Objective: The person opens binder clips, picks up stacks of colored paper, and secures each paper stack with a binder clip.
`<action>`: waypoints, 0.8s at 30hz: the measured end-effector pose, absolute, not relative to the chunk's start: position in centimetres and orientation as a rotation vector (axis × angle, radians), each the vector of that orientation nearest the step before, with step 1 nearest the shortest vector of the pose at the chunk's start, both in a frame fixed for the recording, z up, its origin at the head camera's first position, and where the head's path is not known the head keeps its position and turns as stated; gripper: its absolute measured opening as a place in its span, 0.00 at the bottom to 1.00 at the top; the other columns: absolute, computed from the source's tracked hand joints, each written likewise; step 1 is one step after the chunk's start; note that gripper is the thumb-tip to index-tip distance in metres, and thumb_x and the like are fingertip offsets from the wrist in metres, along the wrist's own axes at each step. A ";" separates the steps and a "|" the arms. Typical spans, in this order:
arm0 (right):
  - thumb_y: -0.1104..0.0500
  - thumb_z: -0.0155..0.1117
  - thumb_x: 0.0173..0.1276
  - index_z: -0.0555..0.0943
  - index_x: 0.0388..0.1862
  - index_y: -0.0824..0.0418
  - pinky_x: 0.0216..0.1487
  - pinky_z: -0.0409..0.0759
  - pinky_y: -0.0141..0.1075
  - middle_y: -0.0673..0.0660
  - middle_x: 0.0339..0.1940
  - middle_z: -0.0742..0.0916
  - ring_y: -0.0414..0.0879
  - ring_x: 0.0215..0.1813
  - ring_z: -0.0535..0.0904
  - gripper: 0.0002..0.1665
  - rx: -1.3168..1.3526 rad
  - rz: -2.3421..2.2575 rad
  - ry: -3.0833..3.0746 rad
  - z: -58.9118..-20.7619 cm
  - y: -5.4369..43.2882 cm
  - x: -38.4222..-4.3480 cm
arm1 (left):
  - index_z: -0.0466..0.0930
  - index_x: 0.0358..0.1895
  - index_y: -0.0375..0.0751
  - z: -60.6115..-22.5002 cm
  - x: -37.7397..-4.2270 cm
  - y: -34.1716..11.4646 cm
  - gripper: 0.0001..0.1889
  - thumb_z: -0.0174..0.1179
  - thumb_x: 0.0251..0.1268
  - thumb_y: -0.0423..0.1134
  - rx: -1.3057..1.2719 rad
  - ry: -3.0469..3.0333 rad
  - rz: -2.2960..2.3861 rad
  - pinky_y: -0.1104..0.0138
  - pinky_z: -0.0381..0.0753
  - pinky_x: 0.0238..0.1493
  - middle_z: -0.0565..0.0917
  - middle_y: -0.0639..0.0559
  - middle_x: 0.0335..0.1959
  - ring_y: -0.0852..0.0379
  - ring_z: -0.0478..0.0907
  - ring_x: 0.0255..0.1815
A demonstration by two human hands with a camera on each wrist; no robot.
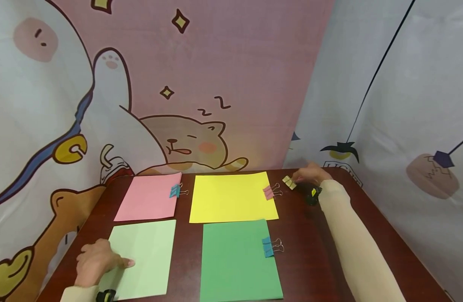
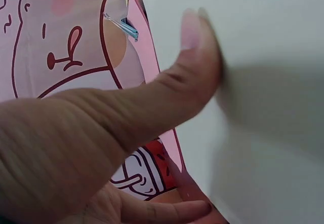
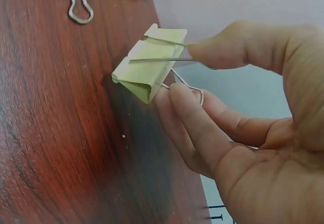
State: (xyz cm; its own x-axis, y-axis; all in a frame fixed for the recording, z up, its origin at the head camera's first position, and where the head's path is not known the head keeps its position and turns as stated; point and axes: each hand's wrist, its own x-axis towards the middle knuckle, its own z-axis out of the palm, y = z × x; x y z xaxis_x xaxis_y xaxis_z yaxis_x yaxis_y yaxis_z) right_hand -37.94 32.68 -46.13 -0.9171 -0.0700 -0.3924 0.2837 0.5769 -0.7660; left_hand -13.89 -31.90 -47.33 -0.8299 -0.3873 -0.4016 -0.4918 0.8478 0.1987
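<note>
At the back right of the table, my right hand (image 1: 310,173) holds a pale yellow binder clip (image 1: 289,182). In the right wrist view its thumb lies on one wire handle of the binder clip (image 3: 149,57) and fingertips on the other, with the jaws shut. My left hand (image 1: 97,259) rests at the left edge of the pale green paper (image 1: 148,251), its thumb (image 2: 197,67) stretched over the sheet and its fingers extended. Nothing is gripped by the left hand.
Pink paper (image 1: 148,199) carries a blue binder clip (image 1: 175,191) on its right edge. Yellow paper (image 1: 229,197) has a pink binder clip (image 1: 268,193); dark green paper (image 1: 237,260) has another blue binder clip (image 1: 268,247). Printed cloth (image 1: 231,63) hangs behind the brown table (image 1: 310,256).
</note>
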 end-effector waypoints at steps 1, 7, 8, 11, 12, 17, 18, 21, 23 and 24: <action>0.58 0.70 0.62 0.81 0.56 0.74 0.73 0.73 0.54 0.64 0.59 0.80 0.53 0.56 0.81 0.27 0.171 -1.287 2.427 -46.2 32.7 -37.9 | 0.68 0.53 0.13 -47.2 -14.0 -31.9 0.68 0.82 0.14 0.71 -0.668 2.666 0.419 0.42 0.78 0.43 0.70 0.23 0.37 0.28 0.69 0.42; 0.57 0.70 0.64 0.84 0.55 0.73 0.72 0.74 0.54 0.57 0.47 0.89 0.52 0.53 0.84 0.25 0.141 -1.387 2.395 -46.3 32.9 -37.3 | 0.70 0.53 0.16 -46.5 -14.2 -31.8 0.64 0.83 0.18 0.68 -0.670 2.621 0.434 0.48 0.79 0.38 0.77 0.29 0.38 0.36 0.73 0.39; 0.57 0.70 0.65 0.84 0.55 0.73 0.71 0.74 0.54 0.56 0.46 0.89 0.52 0.53 0.85 0.25 0.133 -1.414 2.383 -46.4 32.9 -37.2 | 0.69 0.54 0.16 -46.4 -14.2 -31.8 0.63 0.83 0.19 0.68 -0.675 2.614 0.444 0.48 0.79 0.38 0.77 0.28 0.38 0.35 0.73 0.39; 0.56 0.70 0.69 0.81 0.58 0.75 0.71 0.75 0.53 0.56 0.48 0.89 0.48 0.51 0.87 0.27 0.084 -1.476 2.355 -46.4 32.9 -36.7 | 0.68 0.55 0.16 -46.2 -14.1 -31.7 0.63 0.84 0.21 0.65 -0.685 2.596 0.463 0.43 0.79 0.42 0.76 0.26 0.40 0.32 0.72 0.41; 0.56 0.69 0.70 0.80 0.59 0.76 0.72 0.74 0.53 0.58 0.49 0.88 0.47 0.51 0.87 0.27 0.069 -1.502 2.343 -46.4 32.9 -36.6 | 0.68 0.55 0.16 -46.2 -14.1 -31.6 0.62 0.85 0.22 0.65 -0.692 2.591 0.466 0.41 0.79 0.43 0.75 0.25 0.41 0.31 0.72 0.42; 0.56 0.65 0.73 0.77 0.62 0.77 0.74 0.71 0.53 0.56 0.49 0.89 0.42 0.48 0.86 0.29 0.069 -1.567 2.361 -46.4 32.9 -35.9 | 0.66 0.56 0.16 -46.4 -14.2 -31.3 0.64 0.85 0.18 0.64 -0.756 2.576 0.466 0.38 0.78 0.48 0.72 0.24 0.41 0.29 0.71 0.44; 0.56 0.65 0.74 0.77 0.63 0.77 0.75 0.70 0.54 0.55 0.48 0.89 0.42 0.48 0.86 0.29 0.076 -1.581 2.362 -46.4 32.9 -35.8 | 0.67 0.55 0.17 -46.4 -14.2 -31.3 0.63 0.85 0.18 0.64 -0.766 2.572 0.472 0.39 0.78 0.47 0.71 0.24 0.41 0.30 0.71 0.44; 0.54 0.66 0.74 0.75 0.66 0.76 0.75 0.70 0.53 0.56 0.52 0.88 0.46 0.53 0.87 0.32 0.109 -1.636 2.344 -46.6 33.1 -35.5 | 0.69 0.52 0.18 -46.4 -14.3 -31.0 0.57 0.85 0.25 0.61 -0.722 2.579 0.477 0.42 0.78 0.47 0.71 0.26 0.39 0.31 0.70 0.44; 0.53 0.67 0.74 0.73 0.69 0.75 0.74 0.71 0.53 0.62 0.60 0.85 0.50 0.59 0.86 0.35 0.115 -1.674 2.332 -46.6 33.1 -35.2 | 0.71 0.49 0.19 -46.3 -14.5 -30.7 0.50 0.85 0.32 0.57 -0.682 2.588 0.494 0.48 0.78 0.45 0.72 0.30 0.37 0.34 0.70 0.43; 0.52 0.67 0.74 0.72 0.70 0.74 0.74 0.71 0.52 0.64 0.63 0.83 0.52 0.62 0.84 0.36 0.121 -1.688 2.333 -46.6 33.1 -35.1 | 0.71 0.48 0.20 -46.2 -14.5 -30.6 0.46 0.85 0.36 0.55 -0.662 2.592 0.508 0.51 0.77 0.43 0.72 0.32 0.36 0.36 0.70 0.42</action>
